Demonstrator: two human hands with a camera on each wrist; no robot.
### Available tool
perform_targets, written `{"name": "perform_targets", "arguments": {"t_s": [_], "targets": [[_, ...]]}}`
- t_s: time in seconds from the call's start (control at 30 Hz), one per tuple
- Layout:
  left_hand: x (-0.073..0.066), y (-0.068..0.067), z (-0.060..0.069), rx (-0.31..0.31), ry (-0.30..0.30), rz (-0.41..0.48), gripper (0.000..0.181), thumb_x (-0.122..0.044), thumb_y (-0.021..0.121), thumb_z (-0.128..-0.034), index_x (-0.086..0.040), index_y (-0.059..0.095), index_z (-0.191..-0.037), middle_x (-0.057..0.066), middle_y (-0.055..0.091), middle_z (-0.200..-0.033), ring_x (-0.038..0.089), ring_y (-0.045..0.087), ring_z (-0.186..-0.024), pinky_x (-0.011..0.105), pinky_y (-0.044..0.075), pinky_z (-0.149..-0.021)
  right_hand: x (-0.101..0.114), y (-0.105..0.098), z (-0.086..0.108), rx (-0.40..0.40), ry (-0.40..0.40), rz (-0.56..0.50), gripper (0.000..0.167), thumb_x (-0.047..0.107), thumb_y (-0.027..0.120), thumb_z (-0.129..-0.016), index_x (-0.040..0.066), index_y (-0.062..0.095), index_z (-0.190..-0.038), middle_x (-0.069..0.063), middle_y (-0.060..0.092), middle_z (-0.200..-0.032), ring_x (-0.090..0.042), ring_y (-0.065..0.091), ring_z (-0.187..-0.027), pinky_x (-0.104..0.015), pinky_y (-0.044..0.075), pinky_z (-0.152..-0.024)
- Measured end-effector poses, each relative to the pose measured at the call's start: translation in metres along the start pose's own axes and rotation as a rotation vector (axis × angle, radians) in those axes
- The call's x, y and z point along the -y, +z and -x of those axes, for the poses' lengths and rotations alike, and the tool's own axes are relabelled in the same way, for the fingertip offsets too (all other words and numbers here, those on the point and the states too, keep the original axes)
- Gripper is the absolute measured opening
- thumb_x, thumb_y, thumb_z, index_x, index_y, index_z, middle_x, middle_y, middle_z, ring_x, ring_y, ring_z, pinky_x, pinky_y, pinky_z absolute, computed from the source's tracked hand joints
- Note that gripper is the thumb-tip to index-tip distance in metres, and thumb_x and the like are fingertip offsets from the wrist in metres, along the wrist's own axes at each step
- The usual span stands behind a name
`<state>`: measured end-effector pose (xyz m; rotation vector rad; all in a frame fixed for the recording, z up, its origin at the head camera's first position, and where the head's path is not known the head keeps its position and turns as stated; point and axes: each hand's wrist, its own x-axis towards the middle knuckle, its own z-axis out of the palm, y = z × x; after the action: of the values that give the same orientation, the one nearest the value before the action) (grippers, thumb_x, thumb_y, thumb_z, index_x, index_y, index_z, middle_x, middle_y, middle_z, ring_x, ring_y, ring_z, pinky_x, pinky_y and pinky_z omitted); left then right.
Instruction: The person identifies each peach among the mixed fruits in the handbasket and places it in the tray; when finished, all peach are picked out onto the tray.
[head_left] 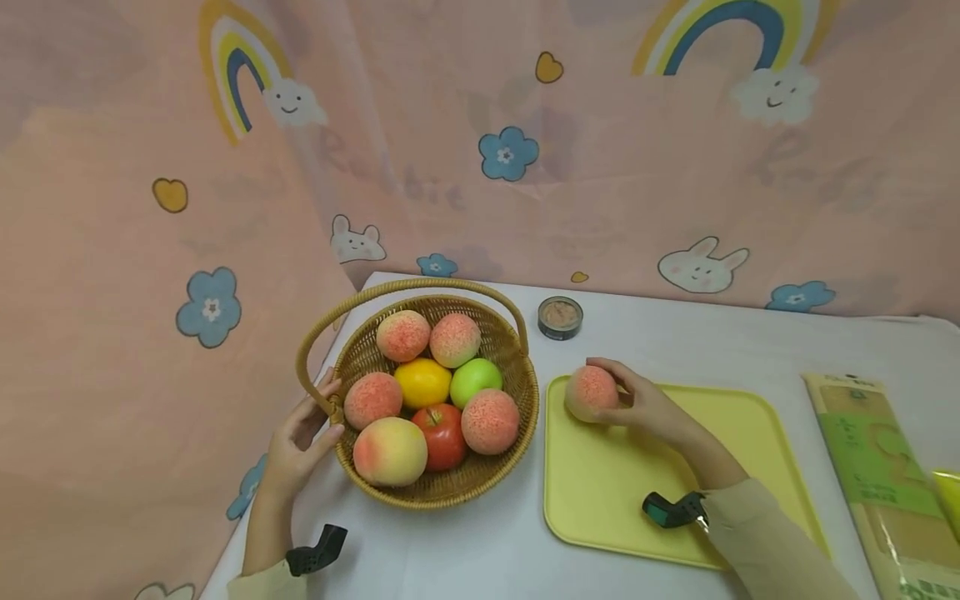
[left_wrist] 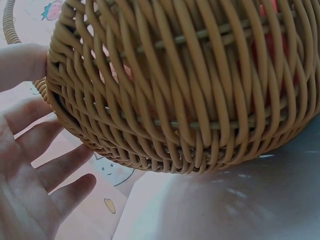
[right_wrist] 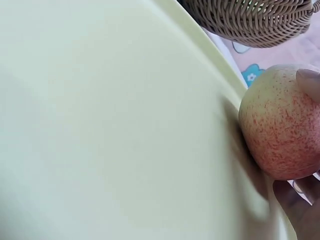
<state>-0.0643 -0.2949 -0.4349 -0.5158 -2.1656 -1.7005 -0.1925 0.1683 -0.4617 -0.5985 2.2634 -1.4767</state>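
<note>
A wicker basket (head_left: 531, 417) holds several peaches, a yellow fruit (head_left: 422, 383), a green apple (head_left: 476, 379) and a red apple (head_left: 441, 437). At its left rim, my left hand (head_left: 294, 450) grips the edge near the handle base; in the left wrist view the thumb lies against the wicker (left_wrist: 175, 90) and the fingers spread beneath. My right hand (head_left: 648, 407) holds a peach (head_left: 591, 393) between thumb and fingers at the upper left corner of the yellow tray (head_left: 622, 500). The right wrist view shows this peach (right_wrist: 282, 125) close to the tray's edge.
Behind the basket and tray stands a small round tin (head_left: 560, 317). Right of the tray lies a green and tan package (head_left: 885, 475), with a yellow packet (head_left: 951, 496) at the right frame edge. A patterned pink cloth (head_left: 600, 208) hangs behind the white table.
</note>
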Motion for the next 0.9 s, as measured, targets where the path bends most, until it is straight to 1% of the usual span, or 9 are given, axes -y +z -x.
{"name": "perform_targets", "arguments": {"t_s": [0.1,0.23,0.37,0.43,0.53,0.6,0.67,0.77,0.9], "targets": [[-0.001,-0.001,0.001,-0.002,0.01,0.005,0.051,0.018,0.053,-0.082,0.019,0.041,-0.131,0.03,0.026,-0.15,0.012,0.032,-0.14,0.016,0.035,-0.106,-0.001,0.002,-0.003,0.029,-0.016,-0.024,0.079,0.017,0.073,-0.082,0.008,0.029,-0.147,-0.018,0.035,-0.148,-0.035,0.039,-0.13,-0.044,0.036,-0.104],[-0.002,-0.001,-0.001,-0.007,0.029,0.024,0.051,0.02,0.052,-0.0815,0.019,0.041,-0.132,0.033,0.025,-0.148,0.014,0.034,-0.139,0.016,0.035,-0.106,-0.004,0.002,-0.005,0.044,-0.017,-0.038,0.081,0.016,0.073,-0.082,0.007,0.027,-0.148,-0.02,0.036,-0.147,-0.032,0.042,-0.126,-0.025,0.04,-0.097],[-0.001,-0.001,-0.002,0.001,0.029,0.025,0.051,0.019,0.052,-0.0822,0.018,0.04,-0.132,0.032,0.024,-0.149,0.013,0.034,-0.139,0.016,0.034,-0.106,-0.006,0.001,-0.006,0.06,-0.029,-0.044,0.083,0.014,0.073,-0.083,0.004,0.024,-0.148,-0.023,0.035,-0.146,-0.033,0.043,-0.125,-0.017,0.04,-0.094],[0.0,-0.002,-0.003,0.003,0.02,0.022,0.051,0.019,0.052,-0.0825,0.018,0.04,-0.132,0.031,0.024,-0.15,0.012,0.034,-0.139,0.016,0.035,-0.106,-0.006,0.0,-0.007,0.066,-0.031,-0.042,0.084,0.014,0.072,-0.083,0.004,0.022,-0.149,-0.024,0.034,-0.146,-0.036,0.043,-0.125,-0.02,0.041,-0.095],[0.001,-0.001,-0.003,0.012,0.0,0.019,0.051,0.017,0.052,-0.0838,0.018,0.039,-0.133,0.031,0.023,-0.151,0.011,0.033,-0.139,0.016,0.035,-0.106,-0.005,-0.002,-0.006,0.061,-0.019,-0.03,0.086,0.017,0.073,-0.083,0.004,0.02,-0.149,-0.024,0.031,-0.149,-0.039,0.04,-0.129,-0.036,0.038,-0.104],[0.001,-0.001,-0.004,0.014,-0.011,0.016,0.051,0.017,0.052,-0.0841,0.018,0.039,-0.133,0.031,0.022,-0.151,0.011,0.033,-0.139,0.017,0.035,-0.107,-0.003,-0.004,-0.003,0.044,-0.007,-0.016,0.088,0.018,0.073,-0.083,0.004,0.019,-0.15,-0.023,0.026,-0.151,-0.043,0.033,-0.134,-0.05,0.031,-0.109],[0.001,-0.001,-0.003,0.019,-0.028,0.009,0.051,0.016,0.052,-0.0846,0.018,0.039,-0.133,0.03,0.022,-0.151,0.01,0.032,-0.14,0.017,0.034,-0.107,-0.001,-0.005,0.001,0.014,-0.003,0.026,0.089,0.021,0.074,-0.082,0.004,0.019,-0.15,-0.022,0.022,-0.154,-0.045,0.024,-0.139,-0.059,0.022,-0.111],[0.002,-0.001,-0.002,0.017,-0.042,0.0,0.051,0.016,0.053,-0.0843,0.018,0.039,-0.133,0.03,0.023,-0.151,0.009,0.033,-0.139,0.017,0.034,-0.107,0.007,-0.007,0.008,-0.035,-0.022,0.097,0.09,0.022,0.075,-0.081,0.006,0.02,-0.15,-0.021,0.018,-0.156,-0.046,0.015,-0.142,-0.062,0.016,-0.111],[0.002,-0.002,0.001,0.015,-0.038,0.002,0.05,0.016,0.052,-0.0842,0.019,0.039,-0.133,0.031,0.022,-0.15,0.009,0.033,-0.139,0.016,0.034,-0.107,0.024,-0.008,0.017,-0.089,-0.094,0.149,0.087,0.019,0.075,-0.081,0.01,0.023,-0.15,-0.02,0.021,-0.155,-0.045,0.015,-0.142,-0.06,0.017,-0.111]]}}
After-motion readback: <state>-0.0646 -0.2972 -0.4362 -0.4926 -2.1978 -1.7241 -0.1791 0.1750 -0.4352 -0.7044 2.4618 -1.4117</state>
